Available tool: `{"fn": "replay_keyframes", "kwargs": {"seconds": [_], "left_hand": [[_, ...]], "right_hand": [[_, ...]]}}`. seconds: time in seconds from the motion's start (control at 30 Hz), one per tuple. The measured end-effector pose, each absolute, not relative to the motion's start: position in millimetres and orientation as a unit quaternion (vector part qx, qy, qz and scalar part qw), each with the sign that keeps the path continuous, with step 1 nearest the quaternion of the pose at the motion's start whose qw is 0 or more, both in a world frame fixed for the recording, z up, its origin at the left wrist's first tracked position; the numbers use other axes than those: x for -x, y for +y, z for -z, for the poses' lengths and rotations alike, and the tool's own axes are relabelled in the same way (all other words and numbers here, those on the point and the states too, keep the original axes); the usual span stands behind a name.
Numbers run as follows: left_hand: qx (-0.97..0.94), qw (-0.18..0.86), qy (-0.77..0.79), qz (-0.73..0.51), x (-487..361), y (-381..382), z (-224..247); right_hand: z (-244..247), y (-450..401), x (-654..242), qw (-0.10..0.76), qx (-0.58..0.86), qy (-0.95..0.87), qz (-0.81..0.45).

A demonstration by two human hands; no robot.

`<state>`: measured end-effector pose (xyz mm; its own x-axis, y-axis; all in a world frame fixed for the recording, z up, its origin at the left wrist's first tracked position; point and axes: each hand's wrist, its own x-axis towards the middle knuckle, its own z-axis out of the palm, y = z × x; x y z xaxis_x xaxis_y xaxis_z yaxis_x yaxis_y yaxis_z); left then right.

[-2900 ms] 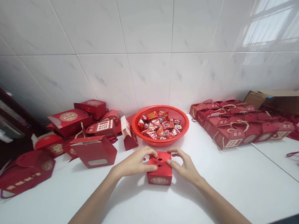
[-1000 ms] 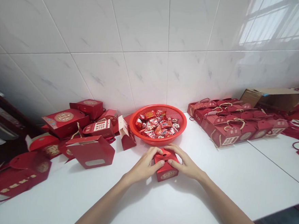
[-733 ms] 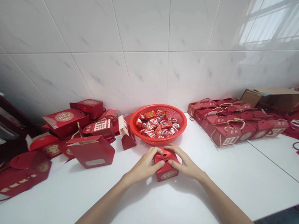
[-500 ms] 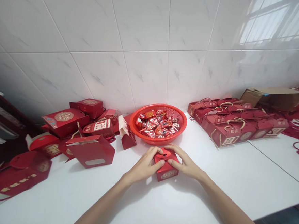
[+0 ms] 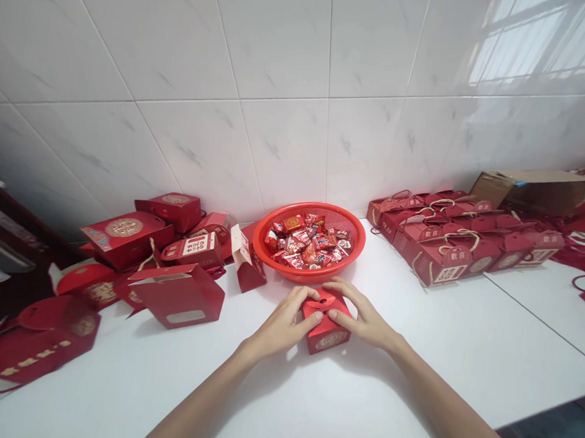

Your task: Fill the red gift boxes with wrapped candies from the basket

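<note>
A small red candy box (image 5: 327, 339) with a pale gold emblem on its front stands upright on the white table (image 5: 264, 407). From its left side my left hand (image 5: 285, 320) grips it, the thumb lying on the top flaps. My right hand (image 5: 360, 316) holds the opposite side, its thumb on the top near a dark hole in the flap. The top flaps are folded inward between both hands. Just behind the box sits a red plastic basket (image 5: 307, 275) heaped with wrapped candies (image 5: 311, 243).
Several red boxes (image 5: 177, 298) lie and stand in a loose group on the left, some with tops unfolded. At the right, closed boxes (image 5: 440, 256) with rope handles stand in rows. A brown cardboard box (image 5: 540, 186) is behind them, against the tiled wall (image 5: 288, 138).
</note>
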<state>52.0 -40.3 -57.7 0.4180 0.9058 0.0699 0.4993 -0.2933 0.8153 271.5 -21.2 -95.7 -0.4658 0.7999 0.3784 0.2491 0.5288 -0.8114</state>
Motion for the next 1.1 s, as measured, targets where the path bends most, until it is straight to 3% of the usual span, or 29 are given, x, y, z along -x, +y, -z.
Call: {"fn": "replay_keyframes", "kwargs": {"seconds": [0.43,0.67,0.87,1.1], "left_hand": [[-0.777,0.375,0.435,-0.256,-51,-45,53],[-0.764,0.401,0.423,-0.277,-59,-52,57],[-0.743,0.433,0.422,-0.287,-79,-62,66],[-0.722,0.528,0.37,-0.252,-94,-69,94]], "right_hand": [[85,-23,-280,0.389,0.361,-0.777,-0.339],[94,-59,-279,0.337,0.428,-0.808,-0.225],[124,-95,-276,0.381,0.52,-0.745,-0.171],[120,-110,-313,0.445,0.567,-0.681,-0.129]]}}
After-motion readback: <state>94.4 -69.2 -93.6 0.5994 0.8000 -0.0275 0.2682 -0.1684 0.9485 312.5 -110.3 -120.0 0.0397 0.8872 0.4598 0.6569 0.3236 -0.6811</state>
